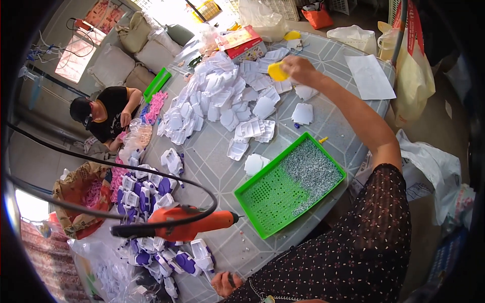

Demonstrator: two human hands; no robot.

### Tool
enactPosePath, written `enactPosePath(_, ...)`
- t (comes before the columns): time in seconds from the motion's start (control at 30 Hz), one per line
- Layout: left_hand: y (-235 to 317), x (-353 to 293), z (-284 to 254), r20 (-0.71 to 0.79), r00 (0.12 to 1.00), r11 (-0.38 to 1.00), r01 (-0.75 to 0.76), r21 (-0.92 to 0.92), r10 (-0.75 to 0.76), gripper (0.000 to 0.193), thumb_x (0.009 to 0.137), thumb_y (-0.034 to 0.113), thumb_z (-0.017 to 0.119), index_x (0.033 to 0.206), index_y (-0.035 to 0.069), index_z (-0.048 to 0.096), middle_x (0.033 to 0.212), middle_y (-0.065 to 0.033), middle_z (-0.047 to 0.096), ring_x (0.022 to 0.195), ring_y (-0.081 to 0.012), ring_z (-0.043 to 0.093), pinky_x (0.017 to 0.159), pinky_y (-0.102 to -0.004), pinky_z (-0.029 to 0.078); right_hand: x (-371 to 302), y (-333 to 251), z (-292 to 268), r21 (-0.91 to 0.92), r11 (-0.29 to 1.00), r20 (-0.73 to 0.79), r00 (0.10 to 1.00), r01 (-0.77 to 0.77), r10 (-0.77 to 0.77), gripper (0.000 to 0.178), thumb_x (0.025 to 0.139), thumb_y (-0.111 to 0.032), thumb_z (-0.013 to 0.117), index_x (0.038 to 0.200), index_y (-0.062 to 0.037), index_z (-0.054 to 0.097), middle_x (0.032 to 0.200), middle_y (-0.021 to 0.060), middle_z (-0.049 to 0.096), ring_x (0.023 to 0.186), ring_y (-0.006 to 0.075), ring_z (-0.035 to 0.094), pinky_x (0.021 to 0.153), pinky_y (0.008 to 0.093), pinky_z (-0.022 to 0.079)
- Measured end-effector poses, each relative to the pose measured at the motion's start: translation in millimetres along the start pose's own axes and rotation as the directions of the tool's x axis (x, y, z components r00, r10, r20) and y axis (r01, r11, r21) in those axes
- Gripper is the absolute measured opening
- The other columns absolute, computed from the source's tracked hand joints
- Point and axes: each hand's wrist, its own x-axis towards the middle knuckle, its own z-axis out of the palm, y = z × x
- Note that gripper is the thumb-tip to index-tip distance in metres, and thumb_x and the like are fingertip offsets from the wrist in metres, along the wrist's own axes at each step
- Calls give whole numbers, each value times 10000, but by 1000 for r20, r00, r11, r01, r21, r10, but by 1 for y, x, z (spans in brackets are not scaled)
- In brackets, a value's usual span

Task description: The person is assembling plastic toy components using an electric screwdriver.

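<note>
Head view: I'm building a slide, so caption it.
Right hand holds a yellow piece by white parts, near a green tray of silvery bits.

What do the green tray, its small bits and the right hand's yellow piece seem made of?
Green tray: likely moulded plastic, semi-gloss, judging by its even colour and perforated floor. Small bits: probably metal, silvery-grey and glinting. Yellow piece: perhaps plastic; smooth, opaque, evenly coloured.

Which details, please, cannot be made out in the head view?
Head view: the yellow piece's held end, hidden by the right hand.
Head view: single grey bits in the green tray, too small.
Head view: some purple-and-white parts, covered by the orange tool.
</note>
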Motion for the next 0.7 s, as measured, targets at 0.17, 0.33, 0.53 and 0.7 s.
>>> enactPosePath(0.17, -17, 2, 15, -118, 990, 989, -84, -120, 70, 279, 708, 204, 753, 915, 25, 696, 916, -191, 661, 819, -355, 619, 743, -473, 497, 22, 125, -58, 133, 976, -301, 931, -172, 205, 356, 975, -319, 575, 1115, -33, 733, 1028, 177, 751, 1049, 260, 715, 928, 358, 532)
enactPosePath(0.33, -33, -30, -2, 113, 991, 983, -91, 157, 74, 439, 886, 372, 734, 1226, 95, 705, 1192, -198, 686, 1050, -412, 644, 954, -528, 494, 39, 81, -40, -526, 602, -347, 798, -600, 492, 472, 918, -435, 612, 1272, -139, 707, 1227, 157, 718, 1190, 260, 666, 1044, 442, 473)
enactPosePath(0.53, -10, -17, 6, 183, 981, 963, 10, 269, -61, 284, 900, 186, 744, 1166, 86, 730, 1143, -190, 698, 1017, -392, 655, 899, -494, 526, 104, 46, 15, -296, 909, 265, 889, -293, 373, 735, 870, -609, 612, 1465, -179, 564, 1561, 138, 493, 1426, 364, 472, 1154, 600, 336)
enactPosePath(0.7, -15, -12, 2, 138, 990, 986, -4, 168, -20, 258, 878, 54, 743, 1135, 67, 736, 1145, -189, 689, 1005, -379, 653, 887, -470, 532, 103, -31, 89, -347, 899, 363, 846, -266, 390, 762, 887, -647, 600, 1478, -171, 537, 1658, 175, 315, 1497, 422, 323, 1173, 606, 307)
